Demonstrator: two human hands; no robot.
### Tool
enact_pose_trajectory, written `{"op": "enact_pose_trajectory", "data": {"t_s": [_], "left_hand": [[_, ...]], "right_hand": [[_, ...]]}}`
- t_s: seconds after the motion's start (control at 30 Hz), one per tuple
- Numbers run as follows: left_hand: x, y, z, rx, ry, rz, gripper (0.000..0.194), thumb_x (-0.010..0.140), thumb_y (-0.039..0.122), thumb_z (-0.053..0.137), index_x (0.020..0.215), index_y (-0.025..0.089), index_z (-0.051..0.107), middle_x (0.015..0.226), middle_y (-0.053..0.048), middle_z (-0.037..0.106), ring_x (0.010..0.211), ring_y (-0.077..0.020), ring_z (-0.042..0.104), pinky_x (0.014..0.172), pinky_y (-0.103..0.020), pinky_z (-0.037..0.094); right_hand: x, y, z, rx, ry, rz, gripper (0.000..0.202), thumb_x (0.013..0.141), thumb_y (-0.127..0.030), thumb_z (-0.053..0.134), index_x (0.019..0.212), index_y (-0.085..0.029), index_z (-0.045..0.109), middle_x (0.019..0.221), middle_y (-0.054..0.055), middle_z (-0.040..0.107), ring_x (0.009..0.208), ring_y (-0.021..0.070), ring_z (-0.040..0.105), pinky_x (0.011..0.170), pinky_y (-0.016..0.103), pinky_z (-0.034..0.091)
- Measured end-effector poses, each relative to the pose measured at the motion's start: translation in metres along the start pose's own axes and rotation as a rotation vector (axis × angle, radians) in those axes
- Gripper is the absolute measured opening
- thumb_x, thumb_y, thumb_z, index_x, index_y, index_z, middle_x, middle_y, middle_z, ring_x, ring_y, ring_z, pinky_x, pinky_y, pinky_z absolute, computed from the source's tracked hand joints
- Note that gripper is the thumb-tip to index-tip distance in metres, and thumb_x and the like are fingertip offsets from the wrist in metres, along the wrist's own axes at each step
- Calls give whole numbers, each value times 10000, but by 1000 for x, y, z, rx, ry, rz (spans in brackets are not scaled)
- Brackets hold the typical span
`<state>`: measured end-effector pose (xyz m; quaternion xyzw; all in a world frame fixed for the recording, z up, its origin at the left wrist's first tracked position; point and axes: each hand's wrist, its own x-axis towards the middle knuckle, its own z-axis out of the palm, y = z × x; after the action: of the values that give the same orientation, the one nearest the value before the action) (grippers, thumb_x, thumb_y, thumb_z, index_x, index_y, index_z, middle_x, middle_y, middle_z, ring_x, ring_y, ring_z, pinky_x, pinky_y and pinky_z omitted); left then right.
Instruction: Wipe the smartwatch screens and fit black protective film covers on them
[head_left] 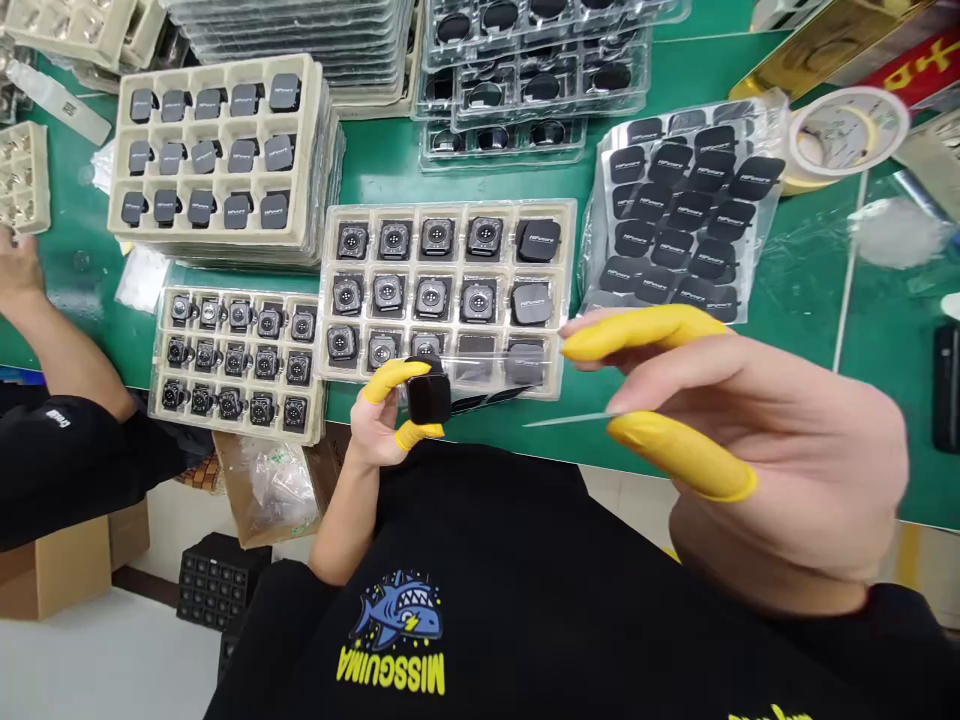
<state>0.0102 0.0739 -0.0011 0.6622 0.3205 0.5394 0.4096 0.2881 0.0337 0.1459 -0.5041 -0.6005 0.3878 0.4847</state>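
My left hand, yellow cots on its fingertips, pinches a black square smartwatch by its sides, dark screen towards me. Closer to the camera, my right hand also wears yellow cots. Between its thumb and a finger is a thin clear piece of film, seen almost edge-on. Just beyond the left hand lies a beige tray of smartwatches, most with their sensor backs up. Its right column shows dark squares with printed lettering, and clear plastic lies over part of the front row.
Stacked sheets of black lettered stickers lie behind my right hand, beside a tape roll. More watch trays and a tall tray stack stand left. Clear trays are at the back. Another person's hand is far left.
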Motion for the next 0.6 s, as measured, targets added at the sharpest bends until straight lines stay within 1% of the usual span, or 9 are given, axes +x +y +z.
{"op": "enact_pose_trajectory", "data": {"t_s": [0.07,0.13,0.23,0.3,0.43,0.6], "left_hand": [[3,-2,6,-7,16,32,644,869,583,954,1416,291,780,1201,-83,835,1082,-266,840,997,-382,684],[4,-2,12,-3,21,46,636,906,625,903,1429,290,764,1199,-89,829,1078,-268,843,972,-387,695],[4,-1,15,51,-5,35,669,912,682,867,1423,265,755,1165,-104,827,1045,-277,844,910,-393,712],[3,0,15,65,-30,30,674,911,677,871,1431,266,749,1166,-107,832,1038,-280,842,908,-401,713],[0,-1,12,12,-55,35,667,928,629,876,1483,291,723,1210,-98,833,1077,-279,835,964,-406,693],[-2,-4,12,-68,-78,49,729,902,670,878,1509,299,717,1185,-74,817,1074,-255,802,1014,-388,650]], "right_hand": [[9,-4,6,4,-91,36,47,1070,-353,773,1025,-342,767,1235,55,809,1220,329,762,1007,518,657],[20,-2,15,8,-187,87,104,1065,-395,780,999,-315,770,1193,77,805,1193,333,769,952,489,671],[32,7,28,50,-290,161,215,1059,-466,774,954,-279,764,1181,92,793,1139,320,774,917,456,679],[35,13,33,94,-335,190,227,1042,-466,794,939,-266,766,1208,89,786,1082,292,772,906,434,674],[36,19,38,139,-360,258,202,1020,-426,819,926,-253,773,1206,84,787,1035,261,757,925,409,655],[35,22,43,129,-353,263,156,1016,-364,805,913,-249,786,1169,76,797,1027,246,741,938,390,612]]}}
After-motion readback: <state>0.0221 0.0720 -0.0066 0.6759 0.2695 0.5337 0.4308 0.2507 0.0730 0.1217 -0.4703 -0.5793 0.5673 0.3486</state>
